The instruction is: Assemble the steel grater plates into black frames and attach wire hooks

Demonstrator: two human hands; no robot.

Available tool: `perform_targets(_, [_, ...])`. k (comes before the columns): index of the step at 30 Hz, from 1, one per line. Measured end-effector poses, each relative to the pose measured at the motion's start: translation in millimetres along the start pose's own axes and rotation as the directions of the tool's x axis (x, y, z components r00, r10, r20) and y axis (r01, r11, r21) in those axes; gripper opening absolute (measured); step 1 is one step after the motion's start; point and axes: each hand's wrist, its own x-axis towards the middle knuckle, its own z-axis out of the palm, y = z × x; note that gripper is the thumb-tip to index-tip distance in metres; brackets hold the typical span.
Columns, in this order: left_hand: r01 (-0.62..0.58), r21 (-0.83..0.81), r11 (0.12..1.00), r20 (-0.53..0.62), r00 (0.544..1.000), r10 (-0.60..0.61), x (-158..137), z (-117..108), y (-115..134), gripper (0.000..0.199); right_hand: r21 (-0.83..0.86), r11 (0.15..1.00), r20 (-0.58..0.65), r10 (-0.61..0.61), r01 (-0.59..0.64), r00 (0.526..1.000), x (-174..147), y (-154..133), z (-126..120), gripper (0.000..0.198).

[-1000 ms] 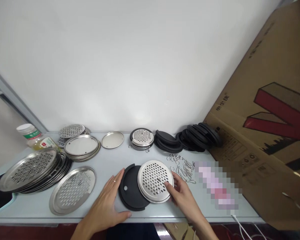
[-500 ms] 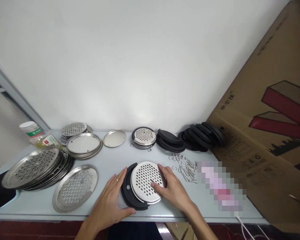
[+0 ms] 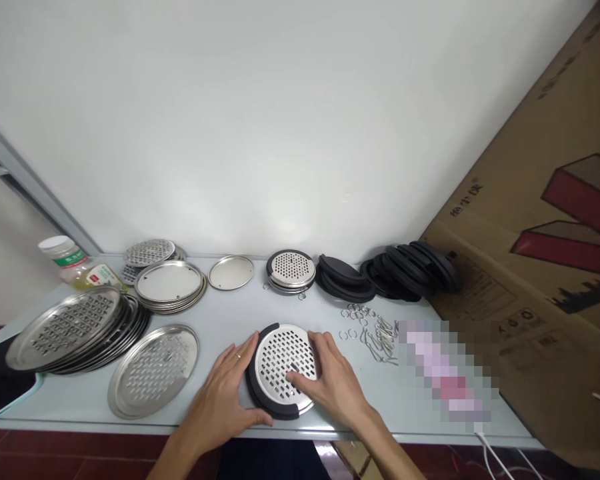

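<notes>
A round metal grater disc (image 3: 284, 360) sits nearly inside a black crescent-shaped holder (image 3: 260, 392) at the table's front edge. My left hand (image 3: 225, 397) curves round the holder's left side, its thumb at the near rim and its fingers at the far rim. Around the disc's right edge, my right hand (image 3: 333, 377) is closed, with the thumb lying on top of the perforated face. Left of my hands, a loose grater disc (image 3: 155, 371) lies on the table.
Further left are a stack of grater discs (image 3: 70, 327), a pile of plain discs (image 3: 167, 283) and a jar (image 3: 63, 253). Assembled graters (image 3: 291, 268) and black holders (image 3: 410, 267) line the wall. Metal rings (image 3: 353, 333) and clips (image 3: 380, 340) lie right. A cardboard box (image 3: 540, 333) stands at the right.
The grater disc has slid left into the black holder, covering the hole that showed there before. My right hand has moved left with the disc, and my left hand stays at the holder.
</notes>
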Motion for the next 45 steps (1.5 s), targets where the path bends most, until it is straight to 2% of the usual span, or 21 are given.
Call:
perform_targets(3, [-0.013,0.011,1.0,-0.008,1.0,0.013,1,0,0,0.134,-0.005,1.0,-0.007,0.021,-0.021,1.0,-1,-5,3,0.046])
perform_targets(6, [-0.036,0.017,0.999,-0.017,0.999,0.037,1,0,1,0.134,0.017,1.0,-0.078,0.02,-0.019,0.997,-1,-8,11,0.037])
perform_targets(9, [-0.056,0.025,0.998,-0.026,0.998,0.056,0,0,2,0.133,0.056,0.998,-0.152,0.042,-0.034,0.987,0,-7,23,0.041])
perform_targets(12, [-0.07,0.028,0.997,-0.033,0.997,0.071,0,0,1,0.131,0.081,0.996,-0.163,0.041,-0.028,0.986,0,-4,31,0.042])
perform_targets(18, [-0.149,0.05,0.988,-0.035,0.988,0.15,2,-1,3,0.129,0.093,0.995,-0.21,0.04,-0.021,0.977,2,-2,35,0.042])
perform_targets(21, [-0.206,0.093,0.974,-0.036,0.977,0.21,2,-3,6,0.122,0.114,0.993,-0.216,0.024,0.001,0.976,2,-3,35,0.04])
perform_targets(26, [-0.333,0.165,0.928,-0.046,0.938,0.344,-6,-3,10,0.104,0.221,0.973,-0.215,-0.02,0.068,0.976,-2,0,34,0.038])
perform_targets(29, [-0.371,0.201,0.906,-0.11,0.911,0.398,-17,2,10,0.078,0.315,0.946,-0.222,0.003,0.069,0.975,-13,3,29,0.034])
perform_targets(33, [-0.475,0.204,0.856,-0.248,0.821,0.514,-32,4,11,0.057,0.393,0.912,-0.132,-0.071,0.118,0.989,-35,5,17,0.028])
perform_targets(35, [-0.508,0.154,0.848,-0.315,0.788,0.529,-33,1,12,0.049,0.472,0.875,-0.077,-0.083,0.11,0.994,-43,7,9,0.029])
perform_targets(37, [-0.498,0.055,0.865,-0.383,0.79,0.479,-29,-3,15,0.039,0.56,0.827,-0.02,-0.04,0.045,0.999,-48,10,2,0.036])
perform_targets(38, [-0.458,-0.011,0.889,-0.411,0.812,0.414,-24,-5,17,0.031,0.586,0.81,0.003,-0.004,0.001,1.0,-49,11,-1,0.042])
perform_targets(40, [-0.287,-0.184,0.94,-0.431,0.883,0.186,-12,-9,21,0.016,0.593,0.802,0.021,0.064,-0.064,0.998,-49,13,-5,0.052])
perform_targets(41, [-0.173,-0.293,0.94,-0.407,0.913,0.041,-5,-11,23,0.019,0.579,0.812,0.021,0.077,-0.075,0.997,-48,13,-6,0.054])
perform_targets(43, [0.024,-0.517,0.856,-0.279,0.94,-0.195,12,-16,26,0.034,0.561,0.826,0.02,0.05,-0.053,0.999,-45,12,-7,0.049])
perform_targets(45, [0.129,-0.646,0.753,-0.116,0.958,-0.263,29,-21,26,0.044,0.554,0.832,0.046,-0.016,-0.013,0.999,-42,10,-5,0.038])
